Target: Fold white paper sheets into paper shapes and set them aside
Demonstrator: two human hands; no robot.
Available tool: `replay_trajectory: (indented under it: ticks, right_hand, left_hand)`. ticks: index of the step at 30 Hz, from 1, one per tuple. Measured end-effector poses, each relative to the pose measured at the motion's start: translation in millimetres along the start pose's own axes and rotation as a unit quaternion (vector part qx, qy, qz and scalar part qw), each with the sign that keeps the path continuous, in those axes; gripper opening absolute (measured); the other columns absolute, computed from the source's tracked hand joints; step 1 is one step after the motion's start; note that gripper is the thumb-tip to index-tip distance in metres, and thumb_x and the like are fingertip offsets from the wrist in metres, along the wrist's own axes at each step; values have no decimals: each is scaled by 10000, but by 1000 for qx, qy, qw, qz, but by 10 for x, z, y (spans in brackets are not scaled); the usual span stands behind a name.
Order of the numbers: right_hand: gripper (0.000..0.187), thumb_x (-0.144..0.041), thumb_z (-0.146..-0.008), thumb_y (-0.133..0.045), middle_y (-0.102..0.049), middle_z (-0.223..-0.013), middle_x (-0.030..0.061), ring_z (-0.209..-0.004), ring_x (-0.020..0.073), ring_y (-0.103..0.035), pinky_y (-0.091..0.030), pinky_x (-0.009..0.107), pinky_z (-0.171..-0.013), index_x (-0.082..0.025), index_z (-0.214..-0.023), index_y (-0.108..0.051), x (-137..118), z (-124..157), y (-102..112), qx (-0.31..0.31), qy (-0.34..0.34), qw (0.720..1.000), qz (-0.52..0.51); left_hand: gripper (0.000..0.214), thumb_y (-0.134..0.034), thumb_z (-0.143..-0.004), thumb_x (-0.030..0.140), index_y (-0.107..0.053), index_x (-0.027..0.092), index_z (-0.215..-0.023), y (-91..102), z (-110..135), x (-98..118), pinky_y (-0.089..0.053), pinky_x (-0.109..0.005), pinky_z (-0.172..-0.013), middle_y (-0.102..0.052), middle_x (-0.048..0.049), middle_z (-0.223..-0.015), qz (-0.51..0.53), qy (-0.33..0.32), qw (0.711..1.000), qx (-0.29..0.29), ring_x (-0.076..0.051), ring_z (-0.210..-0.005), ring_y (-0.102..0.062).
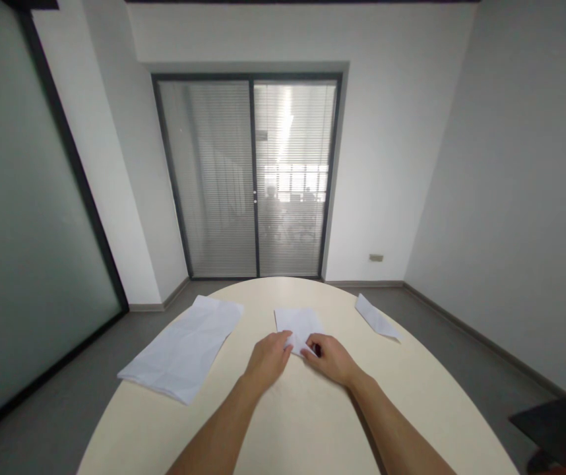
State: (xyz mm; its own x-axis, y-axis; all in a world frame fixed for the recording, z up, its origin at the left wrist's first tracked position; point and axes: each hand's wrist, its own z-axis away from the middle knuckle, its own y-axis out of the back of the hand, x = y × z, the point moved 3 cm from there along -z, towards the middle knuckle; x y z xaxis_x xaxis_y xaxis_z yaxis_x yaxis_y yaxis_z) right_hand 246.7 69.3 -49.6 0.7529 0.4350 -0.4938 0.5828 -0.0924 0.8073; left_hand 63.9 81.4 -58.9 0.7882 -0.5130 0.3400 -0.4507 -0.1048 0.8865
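Observation:
A small folded white paper (299,323) lies in the middle of the round cream table (313,422). My left hand (269,359) rests on the paper's near edge with its fingers curled and pressed down onto it. My right hand (330,358) sits just to the right, its fingertips pinching the same near edge. Both hands nearly touch each other over the paper's near corner.
A stack of large white sheets (184,346) lies at the table's left edge. A folded white piece of paper (377,317) lies at the far right. A dark object (560,429) is at the lower right. Glass doors with blinds (251,178) stand beyond the table.

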Motion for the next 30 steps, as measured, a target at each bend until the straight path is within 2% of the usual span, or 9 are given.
replay_trajectory:
  ticks: [6,12,17,27,30]
  right_hand:
    - [245,-386,-887,-523,-661,-728,5,-660,148,-537,-362,243,-627,-196,-790,-642,-67,9,41,-6,-1,1000,-4]
    - [169,-341,-842,-553,-613,-666,-26,-606,134,-508,-336,240,-600,-202,-871,-646,-60,25,39,-22,-14,1000,-12]
    - [145,-320,-838,-533,-600,-668,-27,-613,132,-507,-330,239,-597,-200,-843,-614,-37,25,21,-20,-17,1000,-13]
    - [259,-406,-904,-482,-603,-668,-7,-615,137,-490,-309,243,-599,-198,-787,-582,11,-1,-5,-8,-39,999,19]
    - [254,-417,-915,-479,-626,-705,3,-642,146,-517,-319,246,-617,-201,-841,-591,26,-1,0,-1,-43,999,14]
  left_hand:
    - [366,-435,-966,290,-546,207,-1304,-25,-7,-10,-444,-330,-1002,-663,-80,-1216,-3,-8,1000,9,-213,-1136,-591]
    - [413,-435,-965,285,-508,226,-1367,-10,5,3,-436,-333,-1008,-648,-64,-1244,-1,-22,1000,7,-216,-1145,-570]
    - [444,-433,-963,286,-485,216,-1398,17,13,11,-460,-343,-965,-662,-73,-1194,-10,-19,1000,10,-231,-1103,-580]
    - [378,-464,-956,262,-548,211,-1322,-45,-16,-56,-445,-325,-989,-665,-71,-1201,15,-8,1000,27,-213,-1107,-589]
    - [365,-466,-956,258,-554,216,-1308,-46,-18,-53,-453,-329,-975,-673,-67,-1178,9,-9,999,32,-214,-1084,-599]
